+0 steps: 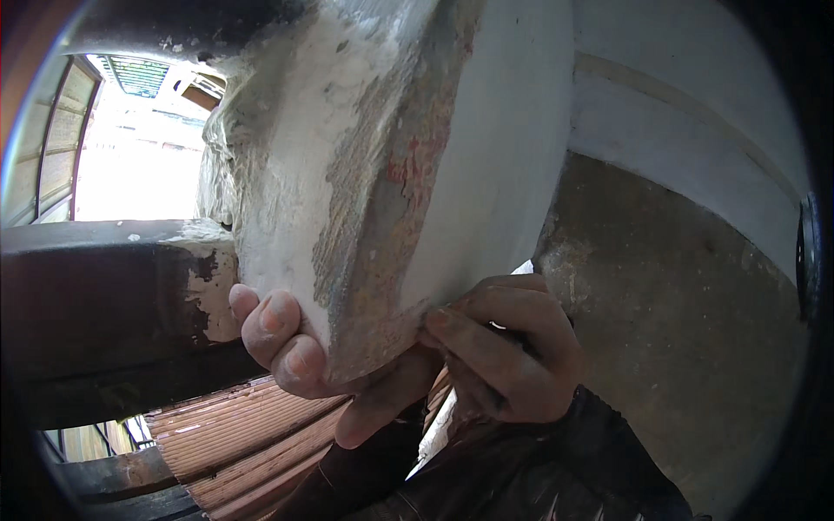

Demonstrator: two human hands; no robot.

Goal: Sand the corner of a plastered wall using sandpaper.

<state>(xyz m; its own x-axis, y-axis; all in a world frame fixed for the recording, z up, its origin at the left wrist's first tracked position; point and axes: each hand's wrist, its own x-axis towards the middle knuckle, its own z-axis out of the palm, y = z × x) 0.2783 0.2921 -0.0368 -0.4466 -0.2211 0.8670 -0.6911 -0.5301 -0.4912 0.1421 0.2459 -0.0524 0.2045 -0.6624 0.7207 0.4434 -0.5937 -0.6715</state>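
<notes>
A white plastered corner (287,200) hangs down from the top of the view and narrows to a blunt lower end. Along its edge runs a rough, worn strip (391,208) of grey and pinkish patches with a reddish smear. Dusty fingers of my left hand (300,347) curl round the left side of the lower end, the rest of that hand lying partly behind it. At the right side of the same end, my right hand (517,347) is closed, its fingertips pressed together against the edge. Whatever is between those fingertips is hidden.
A dark beam (104,295) with peeling paint crosses at the left. Below it lies a reddish corrugated sheet (252,434). A bright opening (139,165) with a framed panel (61,139) shows at upper left. To the right stands a wall, brown-grey (669,321) below and white above.
</notes>
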